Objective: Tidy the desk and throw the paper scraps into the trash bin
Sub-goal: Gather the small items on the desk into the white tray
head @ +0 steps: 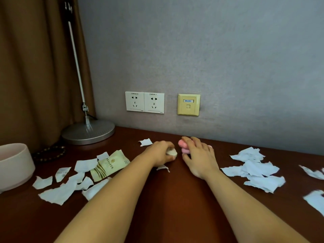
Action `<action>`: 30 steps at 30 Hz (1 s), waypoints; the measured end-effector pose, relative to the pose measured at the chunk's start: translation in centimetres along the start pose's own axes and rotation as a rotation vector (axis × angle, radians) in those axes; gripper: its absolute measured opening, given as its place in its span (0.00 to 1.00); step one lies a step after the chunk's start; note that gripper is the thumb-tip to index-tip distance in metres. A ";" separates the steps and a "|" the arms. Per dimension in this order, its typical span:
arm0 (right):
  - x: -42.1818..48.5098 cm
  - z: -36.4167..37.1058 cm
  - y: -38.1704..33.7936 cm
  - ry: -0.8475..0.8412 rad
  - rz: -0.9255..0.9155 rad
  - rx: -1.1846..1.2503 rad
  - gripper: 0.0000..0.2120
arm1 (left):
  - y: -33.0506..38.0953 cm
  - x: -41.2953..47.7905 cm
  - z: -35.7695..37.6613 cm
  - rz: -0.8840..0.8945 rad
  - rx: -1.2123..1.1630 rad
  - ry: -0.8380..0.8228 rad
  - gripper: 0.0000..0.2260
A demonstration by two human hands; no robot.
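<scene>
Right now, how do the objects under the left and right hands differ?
Colour: the cream object versus the pink object. Grip: the left hand closes tightly on the cream one; the right hand curls spread fingers round the pink one, which seems larger. Both are small, low on the desk.

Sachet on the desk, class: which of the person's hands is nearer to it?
Left. The left hand, gripping a small cream object, sits just right of the sachet; the right hand, holding a pink object, lies farther right, beyond the left hand.
</scene>
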State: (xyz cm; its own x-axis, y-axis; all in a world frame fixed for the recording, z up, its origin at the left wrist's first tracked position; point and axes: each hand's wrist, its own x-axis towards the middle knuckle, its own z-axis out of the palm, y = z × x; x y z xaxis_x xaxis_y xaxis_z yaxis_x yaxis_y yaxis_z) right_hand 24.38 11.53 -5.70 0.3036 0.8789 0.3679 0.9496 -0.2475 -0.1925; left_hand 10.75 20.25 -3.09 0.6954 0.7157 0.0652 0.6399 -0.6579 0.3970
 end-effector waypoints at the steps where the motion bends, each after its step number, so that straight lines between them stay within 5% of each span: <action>1: 0.1 0.1 0.0 0.005 0.000 -0.004 0.27 | 0.2 0.0 -0.1 -0.005 0.005 0.002 0.19; 16: -0.2 -0.2 -0.5 0.032 0.055 -0.211 0.24 | 1.8 -2.9 -1.3 -0.017 0.319 0.127 0.19; 24: -1.2 -4.3 -0.8 -0.174 0.013 -0.228 0.23 | 2.0 -7.2 -4.4 -0.076 0.214 0.141 0.19; 30: -2.6 -9.2 -1.6 -0.129 0.008 -0.162 0.16 | 4.4 -9.2 -6.5 -0.048 0.159 0.158 0.21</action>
State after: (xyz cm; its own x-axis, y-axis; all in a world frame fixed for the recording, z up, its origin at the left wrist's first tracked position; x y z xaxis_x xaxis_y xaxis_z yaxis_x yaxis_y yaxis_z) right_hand 22.74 5.87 2.06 0.3083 0.9190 0.2457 0.9506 -0.3076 -0.0422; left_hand 5.04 12.35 4.01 0.6111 0.7666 0.1971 0.7232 -0.6419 0.2547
